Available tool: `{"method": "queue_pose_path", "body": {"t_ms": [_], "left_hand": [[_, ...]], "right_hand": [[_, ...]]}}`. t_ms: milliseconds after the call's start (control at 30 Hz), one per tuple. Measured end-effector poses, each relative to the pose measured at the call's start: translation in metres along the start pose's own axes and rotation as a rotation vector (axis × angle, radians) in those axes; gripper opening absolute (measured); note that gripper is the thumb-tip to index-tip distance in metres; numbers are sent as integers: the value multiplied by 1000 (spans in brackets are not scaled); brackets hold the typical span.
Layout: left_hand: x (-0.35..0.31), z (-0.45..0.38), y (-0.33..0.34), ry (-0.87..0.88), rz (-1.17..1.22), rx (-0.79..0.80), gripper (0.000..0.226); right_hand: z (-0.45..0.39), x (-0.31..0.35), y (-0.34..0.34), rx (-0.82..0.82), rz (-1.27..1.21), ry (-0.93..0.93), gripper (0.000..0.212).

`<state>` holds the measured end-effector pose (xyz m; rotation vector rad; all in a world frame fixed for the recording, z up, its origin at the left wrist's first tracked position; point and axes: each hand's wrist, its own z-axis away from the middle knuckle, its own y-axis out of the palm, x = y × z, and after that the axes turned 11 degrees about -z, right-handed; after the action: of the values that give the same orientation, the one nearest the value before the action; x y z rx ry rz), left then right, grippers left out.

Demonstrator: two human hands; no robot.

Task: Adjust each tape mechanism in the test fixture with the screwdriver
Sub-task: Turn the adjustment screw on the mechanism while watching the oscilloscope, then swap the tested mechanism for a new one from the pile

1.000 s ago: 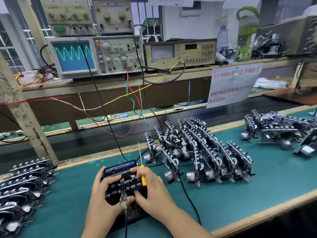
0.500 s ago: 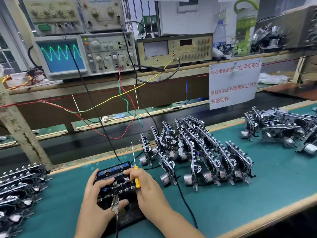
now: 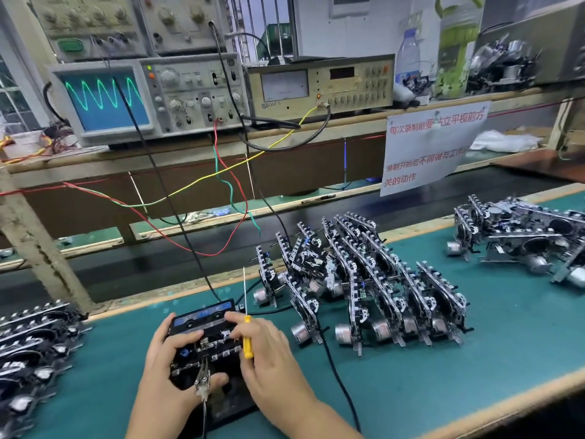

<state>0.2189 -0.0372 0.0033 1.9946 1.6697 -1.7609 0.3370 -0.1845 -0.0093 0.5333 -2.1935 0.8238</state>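
A black tape mechanism (image 3: 202, 340) with a blue-labelled cassette sits in the dark test fixture (image 3: 231, 403) on the green mat. My left hand (image 3: 167, 369) grips its left side, thumb on the front edge by a metal clip (image 3: 202, 380). My right hand (image 3: 269, 359) holds the yellow-handled screwdriver (image 3: 247, 337) with its thin shaft pointing up, while the fingertips rest on the mechanism's top right.
Upright tape mechanisms (image 3: 364, 280) stand in rows right of the fixture. More lie stacked at the far right (image 3: 522, 236) and far left (image 3: 34, 343). An oscilloscope (image 3: 107, 99) shows a green sine wave; wires (image 3: 221, 172) hang down to the bench.
The view shifted slightly; both hands stay on the mechanism in the same grip. The screwdriver remains upright in the right hand.
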Motion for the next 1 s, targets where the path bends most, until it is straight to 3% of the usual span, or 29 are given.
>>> {"method": "queue_pose_path", "body": {"t_ms": [133, 267, 367, 400, 567, 667, 767, 833, 900, 1000], "left_hand": [[1, -3, -21, 42, 1, 150, 61], [-9, -17, -39, 20, -56, 220, 36], [-28, -39, -43, 61, -249, 253, 10], [-33, -46, -42, 96, -337, 292, 17], [-50, -66, -26, 214, -679, 537, 110], [-48, -67, -20, 224, -818, 495, 108], [-47, -64, -25, 220, -610, 340, 94], [-51, -54, -36, 159, -326, 191, 87], [-58, -38, -47, -56, 147, 90, 78], [-60, -13, -58, -330, 866, 141, 58]], "right_hand": [[2, 0, -5, -165, -13, -18, 37], [-3, 16, -15, -289, -209, 73, 24], [-7, 27, -21, -408, -436, 108, 11], [-8, 30, -23, -448, -472, 114, 13], [-13, 34, -23, -682, -633, 155, 22], [-14, 34, -23, -737, -679, 196, 15], [-17, 46, -26, -764, -723, 188, 11], [-19, 60, -30, -765, -752, 147, 11], [-22, 72, -32, -709, -794, 107, 12], [-23, 88, -26, -593, -791, 39, 12]]}}
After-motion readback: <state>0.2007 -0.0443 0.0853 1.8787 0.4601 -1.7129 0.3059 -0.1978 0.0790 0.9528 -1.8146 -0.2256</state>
